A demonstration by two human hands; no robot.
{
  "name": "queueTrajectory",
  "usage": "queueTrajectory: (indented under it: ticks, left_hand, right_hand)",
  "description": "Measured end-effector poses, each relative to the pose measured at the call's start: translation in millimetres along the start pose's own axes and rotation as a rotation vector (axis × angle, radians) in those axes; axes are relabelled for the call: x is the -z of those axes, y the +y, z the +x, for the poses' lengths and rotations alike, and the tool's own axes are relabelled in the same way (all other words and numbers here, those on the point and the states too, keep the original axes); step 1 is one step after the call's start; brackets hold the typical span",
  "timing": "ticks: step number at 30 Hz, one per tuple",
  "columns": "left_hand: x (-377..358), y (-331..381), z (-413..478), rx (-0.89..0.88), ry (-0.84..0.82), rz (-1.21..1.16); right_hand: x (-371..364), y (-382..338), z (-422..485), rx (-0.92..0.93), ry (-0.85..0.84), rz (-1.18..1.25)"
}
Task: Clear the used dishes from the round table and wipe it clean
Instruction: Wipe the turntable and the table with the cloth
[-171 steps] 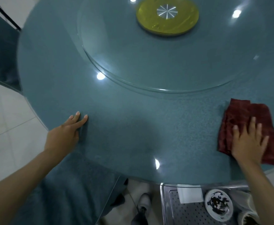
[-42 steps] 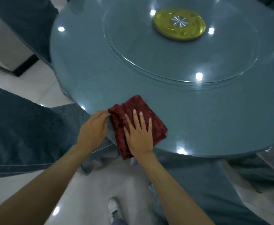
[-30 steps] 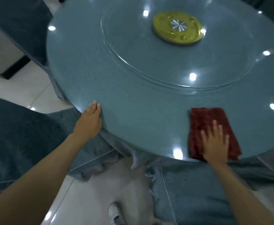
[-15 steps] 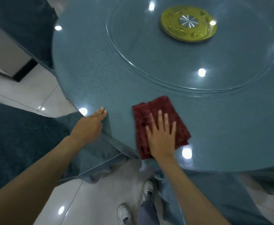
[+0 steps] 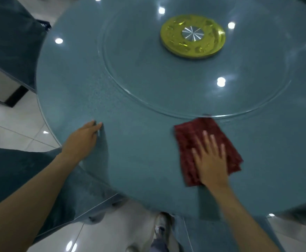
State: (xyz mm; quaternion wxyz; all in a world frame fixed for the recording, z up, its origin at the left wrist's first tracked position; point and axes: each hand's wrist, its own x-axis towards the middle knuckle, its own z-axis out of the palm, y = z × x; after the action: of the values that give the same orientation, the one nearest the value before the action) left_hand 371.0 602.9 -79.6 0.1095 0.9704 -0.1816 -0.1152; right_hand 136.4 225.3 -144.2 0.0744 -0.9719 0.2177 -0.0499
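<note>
two flat, released hands: right hand (image 5: 211, 157) atop one red cloth (image 5: 207, 148), left hand (image 5: 82, 140) on one round table (image 5: 139, 142)

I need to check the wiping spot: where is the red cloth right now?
In the head view, the red cloth lies flat on the round table, lower right, under the right hand, just short of the glass turntable's rim.

Red cloth (image 5: 207, 149) slid rightward across counter (image 5: 134, 110) since half second ago, from spot close beside left hand (image 5: 81, 140) to well apart from it, far edge now just short of glass turntable rim (image 5: 184, 116). Right hand (image 5: 210, 159) travelled with cloth, flat on top, fingers (image 5: 205, 137) spread. Left hand shifted off counter edge further onto surface. Cloth swept left, right, left, then right again over last seconds. Cart with dirty dishes dropped out of view.
</note>
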Motion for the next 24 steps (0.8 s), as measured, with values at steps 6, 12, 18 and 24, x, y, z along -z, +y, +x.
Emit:
queueTrajectory:
  ticks: [6,12,18,24]
  left_hand:
    - [-15.5,8.0,-3.9,0.024,0.192,0.048]
    - [-20.3,-2.8,0.2,-0.078,0.258,0.078]
    - [-20.0,-0.8,-1.0,-0.038,0.305,0.071]
    - [-16.2,-10.8,-5.6,-0.088,0.317,-0.024]
  right_hand:
    - [33.6,152.5,-14.3,-0.482,0.009,0.000]
    - [23.6,111.4,10.1,-0.534,0.054,-0.020]
    - [-10.6,-33.9,52.8,-0.309,0.052,-0.047]
    - [-38.2,-214.4,59.4,-0.076,0.060,0.037]
